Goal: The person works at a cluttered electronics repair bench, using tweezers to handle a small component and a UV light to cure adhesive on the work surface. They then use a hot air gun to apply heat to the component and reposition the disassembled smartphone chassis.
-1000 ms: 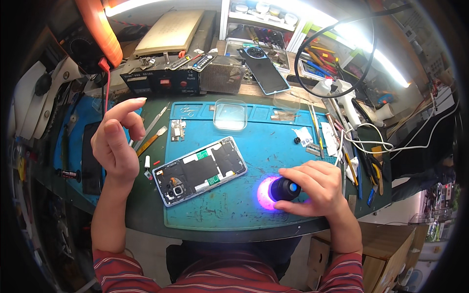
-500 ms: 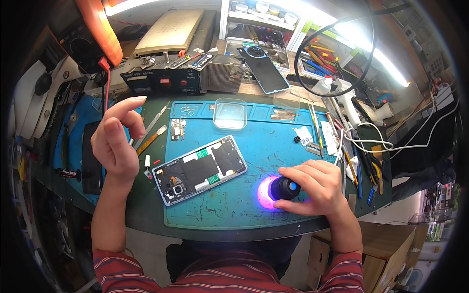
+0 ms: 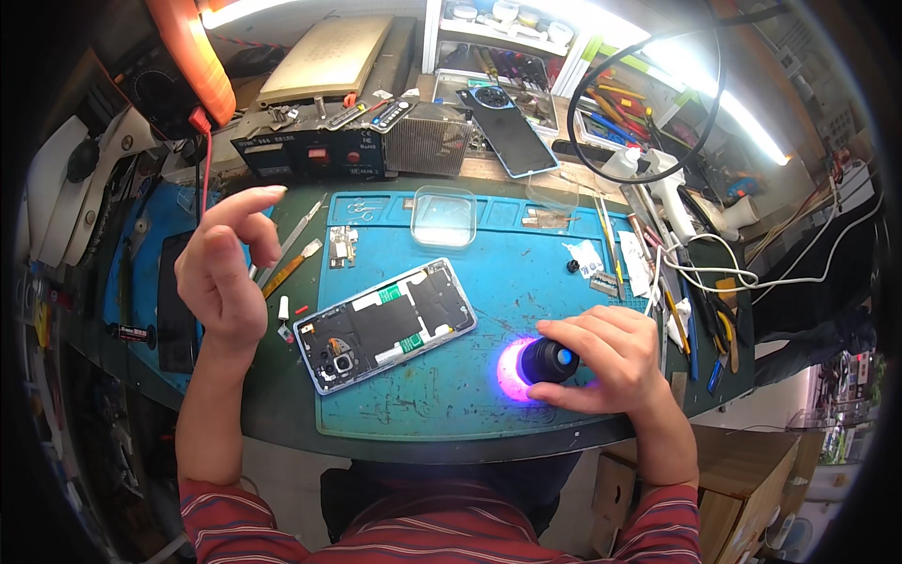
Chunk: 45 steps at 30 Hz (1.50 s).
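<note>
Cluttered tabletop (image 3: 277,414) | phone (image 3: 385,326) opened, not yet closed up | right hand (image 3: 606,362): fingers clamped on black lamp (image 3: 547,363), lighting mat (image 3: 423,418), not phone | left hand (image 3: 224,280): fingers loosely apart

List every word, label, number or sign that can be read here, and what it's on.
I won't copy wording; by place:
Black box with red switch: white front lettering, partly readable.
Opened phone: green stickers, any print too small.
White packet: print too blurred.
Small black cylinder, left: lettering too small.
Black lamp in right hand: none readable.
</note>
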### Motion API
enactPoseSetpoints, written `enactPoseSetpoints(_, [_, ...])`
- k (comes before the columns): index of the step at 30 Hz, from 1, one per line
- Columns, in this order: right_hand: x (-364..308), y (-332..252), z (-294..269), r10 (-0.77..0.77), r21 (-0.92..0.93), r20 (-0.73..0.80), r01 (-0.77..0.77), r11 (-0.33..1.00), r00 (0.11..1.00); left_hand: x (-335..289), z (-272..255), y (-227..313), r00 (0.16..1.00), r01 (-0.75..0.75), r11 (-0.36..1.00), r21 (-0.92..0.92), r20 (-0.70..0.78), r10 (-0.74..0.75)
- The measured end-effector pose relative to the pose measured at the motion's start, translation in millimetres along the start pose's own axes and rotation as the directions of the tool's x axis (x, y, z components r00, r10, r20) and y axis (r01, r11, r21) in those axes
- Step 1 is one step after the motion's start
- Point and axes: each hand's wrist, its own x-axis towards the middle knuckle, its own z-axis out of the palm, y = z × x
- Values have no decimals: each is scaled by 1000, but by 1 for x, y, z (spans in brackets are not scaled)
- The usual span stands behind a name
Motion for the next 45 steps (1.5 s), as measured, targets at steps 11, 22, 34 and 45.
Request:
enactPoseSetpoints(11, [-1,0,2,-5,3,21,5,1000,1000,-20,29,142,532,840,-38,-541,807,258])
enactPoseSetpoints(22, [-3,1,1,-21,-15,5,21,1000,1000,-75,76,212,908,305,-724,-619,418,25])
enactPoseSetpoints(34, [-3,1,2,-29,13,2,29,999,1000,-80,83,213,917,342,-629,-698,394,61])
enactPoseSetpoints(45, [-4,1,1,-20,13,-8,20,1000,1000,-87,58,175,844,376,701,-606,536,10])
